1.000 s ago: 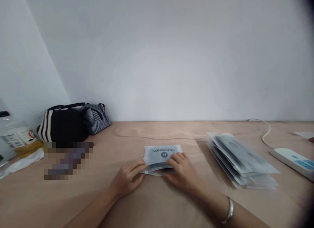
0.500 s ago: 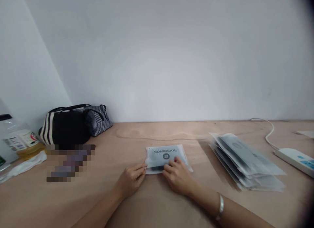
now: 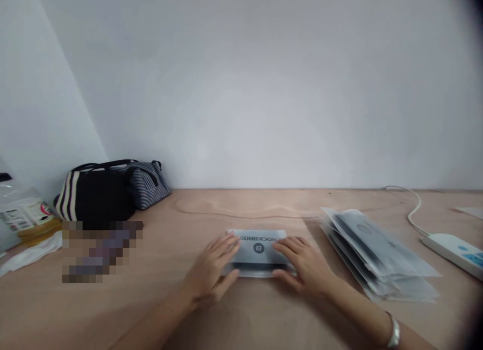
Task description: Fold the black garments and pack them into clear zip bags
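Fingers (image 3: pixel 226 245) spread apart now hold a grey ROCKBROS pouch (image 3: pixel 258 252) by its two ends, left hand (image 3: pixel 209 274) and right hand (image 3: pixel 304 267) on either side, where earlier both sat along its near edge. Its lettering now reads upright, on the bench (image 3: pixel 241 209), with a stack of pouches (image 3: pixel 377 254) just beyond the right fingers.
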A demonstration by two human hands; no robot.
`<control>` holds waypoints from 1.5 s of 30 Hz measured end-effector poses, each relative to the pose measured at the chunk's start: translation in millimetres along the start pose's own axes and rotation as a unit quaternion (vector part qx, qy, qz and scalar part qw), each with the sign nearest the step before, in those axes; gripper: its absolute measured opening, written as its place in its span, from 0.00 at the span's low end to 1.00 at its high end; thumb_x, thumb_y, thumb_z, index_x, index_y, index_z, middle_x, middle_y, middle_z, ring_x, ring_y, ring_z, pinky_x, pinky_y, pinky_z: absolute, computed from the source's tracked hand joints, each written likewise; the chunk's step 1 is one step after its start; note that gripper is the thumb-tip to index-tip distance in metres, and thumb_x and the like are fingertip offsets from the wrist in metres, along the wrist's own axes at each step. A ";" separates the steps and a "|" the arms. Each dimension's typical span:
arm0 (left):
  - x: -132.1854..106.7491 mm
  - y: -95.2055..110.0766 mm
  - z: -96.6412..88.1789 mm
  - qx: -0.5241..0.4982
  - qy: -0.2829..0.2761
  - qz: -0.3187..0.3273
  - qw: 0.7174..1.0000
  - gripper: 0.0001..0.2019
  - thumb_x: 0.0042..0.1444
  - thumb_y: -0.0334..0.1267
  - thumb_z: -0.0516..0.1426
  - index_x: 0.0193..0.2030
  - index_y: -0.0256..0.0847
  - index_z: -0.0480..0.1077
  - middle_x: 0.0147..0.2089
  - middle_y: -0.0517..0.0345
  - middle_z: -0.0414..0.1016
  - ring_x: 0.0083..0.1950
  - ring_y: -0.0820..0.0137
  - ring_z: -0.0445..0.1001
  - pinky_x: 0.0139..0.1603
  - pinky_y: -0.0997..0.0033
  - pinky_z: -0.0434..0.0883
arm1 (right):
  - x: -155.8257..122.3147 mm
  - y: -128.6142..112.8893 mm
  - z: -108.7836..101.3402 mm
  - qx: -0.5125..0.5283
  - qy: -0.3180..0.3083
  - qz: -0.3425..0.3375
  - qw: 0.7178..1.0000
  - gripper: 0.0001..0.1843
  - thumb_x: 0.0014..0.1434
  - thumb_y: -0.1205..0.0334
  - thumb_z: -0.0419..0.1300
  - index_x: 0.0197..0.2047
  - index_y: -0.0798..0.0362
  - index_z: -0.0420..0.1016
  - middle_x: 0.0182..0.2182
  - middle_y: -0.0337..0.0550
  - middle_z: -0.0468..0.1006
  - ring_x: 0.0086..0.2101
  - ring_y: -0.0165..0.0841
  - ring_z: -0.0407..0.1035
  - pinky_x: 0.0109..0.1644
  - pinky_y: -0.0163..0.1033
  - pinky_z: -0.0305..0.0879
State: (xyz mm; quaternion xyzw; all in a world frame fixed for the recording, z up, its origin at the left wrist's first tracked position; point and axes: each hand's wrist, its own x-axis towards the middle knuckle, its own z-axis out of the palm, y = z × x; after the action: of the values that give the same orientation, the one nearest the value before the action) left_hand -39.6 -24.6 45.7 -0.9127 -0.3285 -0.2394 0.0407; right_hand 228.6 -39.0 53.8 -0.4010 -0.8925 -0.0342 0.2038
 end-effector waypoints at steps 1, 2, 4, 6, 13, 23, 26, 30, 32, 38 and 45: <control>9.1 2.1 4.8 0.006 -0.008 -0.005 1.000 0.25 0.57 0.39 0.48 0.61 0.38 0.51 0.62 0.49 0.55 0.62 0.61 0.50 0.59 0.54 0.54 | 9.3 -1.1 3.9 0.005 -0.004 -0.008 1.000 0.29 0.56 0.47 0.49 0.57 0.54 0.57 0.52 0.51 0.65 0.51 0.40 0.57 0.53 0.48 0.51; 17.6 3.2 11.8 0.012 -0.016 -0.015 1.000 0.23 0.60 0.40 0.46 0.61 0.37 0.50 0.63 0.48 0.53 0.63 0.62 0.48 0.60 0.55 0.52 | 17.9 -1.8 9.3 0.009 -0.014 -0.014 1.000 0.31 0.58 0.47 0.46 0.60 0.55 0.52 0.56 0.52 0.60 0.55 0.40 0.52 0.56 0.49 0.47; 29.9 1.8 29.5 0.021 -0.036 -0.041 0.998 0.23 0.62 0.43 0.42 0.61 0.34 0.49 0.63 0.46 0.50 0.64 0.62 0.45 0.60 0.53 0.51 | 31.0 -1.8 22.2 0.017 -0.045 -0.014 0.999 0.33 0.60 0.46 0.40 0.63 0.56 0.44 0.60 0.52 0.51 0.59 0.39 0.44 0.59 0.50 0.41; 34.4 -2.9 46.3 0.024 -0.065 -0.059 0.996 0.25 0.62 0.45 0.40 0.61 0.32 0.49 0.63 0.44 0.49 0.64 0.60 0.44 0.60 0.52 0.51 | 37.4 -0.1 35.0 0.029 -0.080 -0.001 0.996 0.34 0.61 0.45 0.38 0.63 0.57 0.40 0.61 0.52 0.47 0.60 0.39 0.40 0.60 0.52 0.38; 27.4 -15.5 63.0 -0.006 -0.133 -0.084 0.988 0.27 0.62 0.48 0.38 0.63 0.30 0.45 0.64 0.42 0.44 0.64 0.61 0.43 0.60 0.54 0.50 | 35.3 6.5 51.4 0.066 -0.137 0.025 0.988 0.38 0.59 0.41 0.38 0.64 0.58 0.36 0.62 0.51 0.40 0.60 0.39 0.34 0.61 0.53 0.32; 16.7 -24.1 58.0 -0.252 0.070 -0.230 0.937 0.21 0.60 0.46 0.45 0.56 0.39 0.61 0.60 0.51 0.59 0.61 0.65 0.54 0.61 0.58 0.51 | 32.1 4.7 37.7 0.082 -0.171 -0.007 0.982 0.51 0.46 0.33 0.50 0.64 0.52 0.34 0.62 0.56 0.35 0.59 0.51 0.31 0.58 0.61 0.32; 9.8 -35.0 52.6 -0.297 0.174 -0.332 0.878 0.20 0.59 0.47 0.44 0.48 0.38 0.67 0.52 0.51 0.68 0.55 0.65 0.63 0.57 0.60 0.58 | 29.8 -1.8 30.1 0.056 -0.178 -0.047 0.981 0.42 0.50 0.39 0.52 0.63 0.41 0.40 0.63 0.49 0.40 0.59 0.56 0.35 0.54 0.65 0.37; 6.5 -46.0 49.8 -0.291 0.212 -0.381 0.851 0.22 0.58 0.47 0.42 0.45 0.36 0.69 0.48 0.50 0.71 0.52 0.64 0.67 0.53 0.61 0.62 | 29.2 -13.7 32.3 -0.002 -0.166 -0.077 0.983 0.30 0.58 0.58 0.48 0.62 0.36 0.41 0.61 0.46 0.47 0.57 0.53 0.43 0.52 0.64 0.46; 6.9 -48.2 50.3 -0.294 0.213 -0.386 0.848 0.21 0.57 0.48 0.43 0.42 0.37 0.70 0.46 0.52 0.73 0.50 0.64 0.68 0.52 0.62 0.63 | 29.5 -18.6 39.3 -0.030 -0.152 -0.071 0.985 0.29 0.60 0.64 0.44 0.62 0.35 0.40 0.61 0.47 0.49 0.57 0.52 0.46 0.51 0.62 0.49; 7.6 -51.0 53.7 -0.289 0.198 -0.381 0.856 0.20 0.56 0.48 0.43 0.38 0.39 0.71 0.43 0.54 0.74 0.48 0.65 0.69 0.53 0.63 0.62 | 35.0 -29.1 48.0 -0.131 -0.066 0.016 0.989 0.29 0.60 0.68 0.43 0.61 0.34 0.45 0.58 0.45 0.56 0.54 0.53 0.51 0.48 0.61 0.57; 7.7 -48.0 53.8 -0.257 0.166 -0.366 0.879 0.20 0.57 0.47 0.43 0.39 0.40 0.72 0.45 0.54 0.72 0.50 0.66 0.68 0.54 0.64 0.61 | 34.6 0.3 -44.1 -0.281 0.130 0.231 0.922 0.30 0.56 0.73 0.42 0.59 0.40 0.54 0.54 0.52 0.60 0.51 0.57 0.51 0.41 0.63 0.59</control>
State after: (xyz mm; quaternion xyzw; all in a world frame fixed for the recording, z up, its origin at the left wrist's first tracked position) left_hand -42.0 29.8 -2.2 -0.6527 -0.5545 -0.4615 -0.2314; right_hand 223.1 -24.4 107.7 -0.6291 -0.6942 -0.2874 0.1993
